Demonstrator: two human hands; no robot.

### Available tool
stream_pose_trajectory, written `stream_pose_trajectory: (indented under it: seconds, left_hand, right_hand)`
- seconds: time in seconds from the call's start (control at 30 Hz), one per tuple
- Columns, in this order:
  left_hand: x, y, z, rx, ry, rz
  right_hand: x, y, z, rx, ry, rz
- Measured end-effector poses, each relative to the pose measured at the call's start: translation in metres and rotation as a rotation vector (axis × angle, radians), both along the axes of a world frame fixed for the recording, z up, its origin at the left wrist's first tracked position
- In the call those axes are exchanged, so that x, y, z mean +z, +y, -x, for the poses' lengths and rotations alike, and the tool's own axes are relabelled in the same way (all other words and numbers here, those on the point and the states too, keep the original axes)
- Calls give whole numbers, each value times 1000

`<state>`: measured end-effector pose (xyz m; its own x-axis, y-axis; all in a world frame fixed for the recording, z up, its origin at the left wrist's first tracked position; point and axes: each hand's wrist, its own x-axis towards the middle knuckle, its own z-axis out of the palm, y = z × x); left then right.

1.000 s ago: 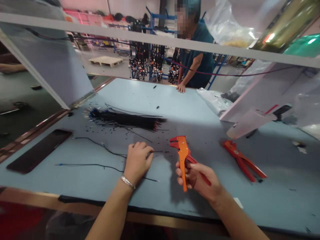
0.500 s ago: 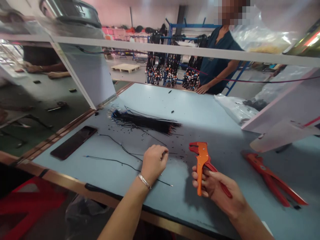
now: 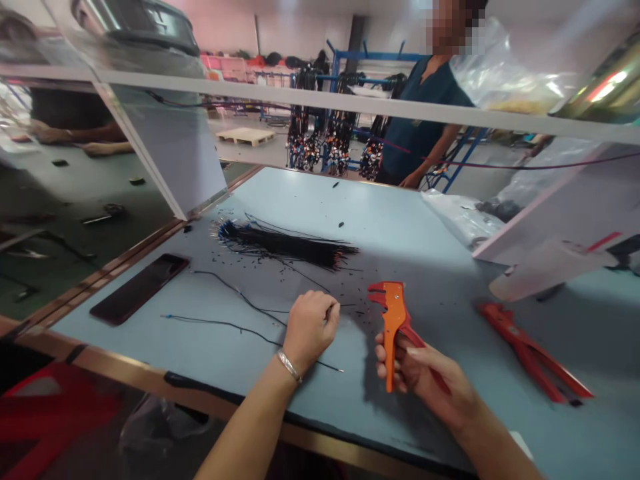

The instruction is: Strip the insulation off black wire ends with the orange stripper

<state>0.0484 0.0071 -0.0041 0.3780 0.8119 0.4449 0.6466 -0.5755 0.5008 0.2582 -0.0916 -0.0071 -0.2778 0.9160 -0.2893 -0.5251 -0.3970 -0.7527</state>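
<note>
In the head view my left hand (image 3: 311,328), wearing a silver bracelet, is closed in a pinch on a thin black wire (image 3: 273,311) just above the table. A short end of the wire shows to the right of the fingers. My right hand (image 3: 430,377) is wrapped round the handles of an orange and red wire stripper (image 3: 395,310). The stripper stands upright, its jaws pointing left, a little apart from the wire end. Beyond my left hand lies a bundle of black wires (image 3: 295,245) with blue-tipped ends at its left.
Loose black wires (image 3: 215,322) and a phone (image 3: 140,289) lie left on the table. A second red hand tool (image 3: 530,350) lies right. Small black scraps surround the bundle. A white crossbar (image 3: 310,100) spans above. Another person (image 3: 420,127) stands behind the table.
The view has shifted slightly. My right hand has brought the wire stripper a little to the left, nearer my left hand. The person behind the table has moved their arm.
</note>
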Motion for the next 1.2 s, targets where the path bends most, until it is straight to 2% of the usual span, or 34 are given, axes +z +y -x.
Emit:
stream_pose_trajectory:
  seconds: [0.2, 0.63, 0.9, 1.03, 1.2]
  left_hand:
    - [-1, 0, 1, -22, -26, -55]
    - [-5, 4, 3, -59, -160, 4]
    - [-13, 12, 10, -39, -97, -64]
    - [-15, 17, 10, -15, -66, -139]
    - [-14, 22, 11, 12, -24, -156]
  right_hand:
    - [0, 0, 3, 7, 14, -35]
    - [-1, 3, 11, 38, -17, -107]
    - [-5, 8, 12, 15, 5, -161]
    - [2, 15, 4, -122, -3, -228]
    - [17, 18, -19, -495, 7, -255]
